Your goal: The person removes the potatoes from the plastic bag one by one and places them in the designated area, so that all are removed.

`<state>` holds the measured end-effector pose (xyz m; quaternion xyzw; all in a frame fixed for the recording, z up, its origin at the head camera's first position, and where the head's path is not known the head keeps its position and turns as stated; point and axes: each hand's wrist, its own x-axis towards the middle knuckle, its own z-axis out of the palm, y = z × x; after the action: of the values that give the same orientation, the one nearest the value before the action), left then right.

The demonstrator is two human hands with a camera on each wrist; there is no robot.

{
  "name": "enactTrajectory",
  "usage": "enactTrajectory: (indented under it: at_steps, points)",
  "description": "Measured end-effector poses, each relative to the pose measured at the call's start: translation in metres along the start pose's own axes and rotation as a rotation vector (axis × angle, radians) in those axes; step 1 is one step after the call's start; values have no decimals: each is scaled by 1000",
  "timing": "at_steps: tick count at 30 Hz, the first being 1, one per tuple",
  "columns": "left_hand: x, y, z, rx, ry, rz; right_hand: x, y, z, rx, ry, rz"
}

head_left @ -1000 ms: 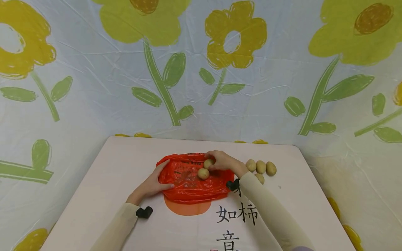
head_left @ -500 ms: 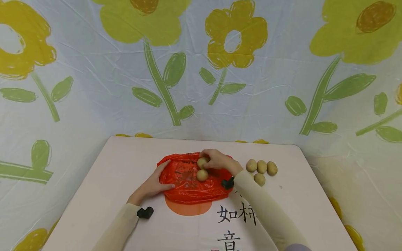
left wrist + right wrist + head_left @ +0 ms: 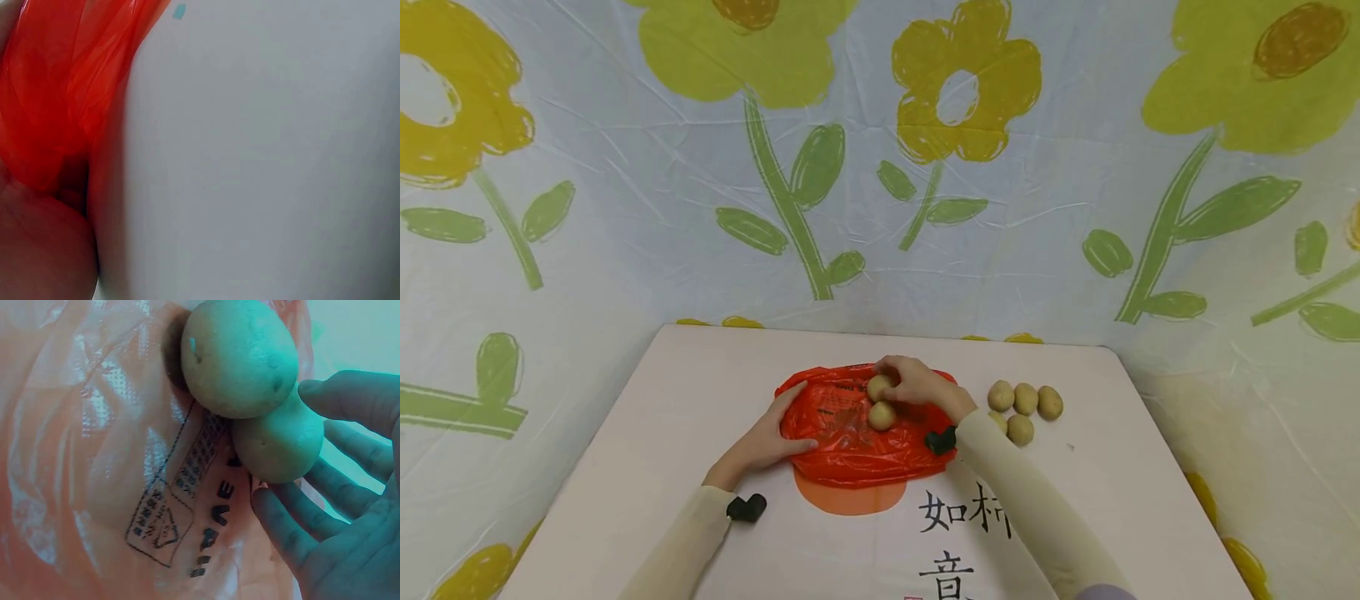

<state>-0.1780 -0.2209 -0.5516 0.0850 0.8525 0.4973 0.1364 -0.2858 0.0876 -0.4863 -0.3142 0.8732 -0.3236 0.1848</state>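
Observation:
A red plastic bag [image 3: 850, 462] with dark print lies flat on the table. My left hand [image 3: 767, 437] rests on its left end, thumb and fingers spread apart along it; the left wrist view shows red plastic [image 3: 47, 94] against the palm [image 3: 44, 250]. Two round, pale brown potatoes sit on the bag's right half. My right hand [image 3: 917, 385] has its thumb and fingers round the farther potato [image 3: 878, 388]. The nearer potato [image 3: 882, 416] is right beside it. Seen from the right wrist, the nearer potato [image 3: 240, 359] partly covers the held potato [image 3: 281, 440].
Several more potatoes [image 3: 1026, 399] lie in a cluster on the table right of the bag, one partly hidden by the right sleeve [image 3: 1022, 492]. The pale table [image 3: 760, 550] carries a printed orange shape and black characters. A flowered cloth [image 3: 1037, 275] hangs behind.
My right hand has moved a little left with its potato, mostly in the first half second. The nearer potato has shifted slightly left. My left hand has stayed at the bag's left end.

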Motion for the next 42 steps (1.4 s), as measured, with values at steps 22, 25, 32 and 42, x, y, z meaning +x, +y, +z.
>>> enactTrajectory:
  at_steps: [22, 25, 32, 42]
  points:
    - [0, -2, 0, 11, 2, -1, -4, 9, 4, 2, 12, 46]
    - [0, -1, 0, 10, 1, 5, -4, 10, 5, 14, 21, 46]
    - [0, -1, 0, 2, -1, 13, -5, 12, 7, 46, 43, 57]
    - [0, -2, -1, -4, 4, 30, -9, 7, 4, 43, 96, 36]
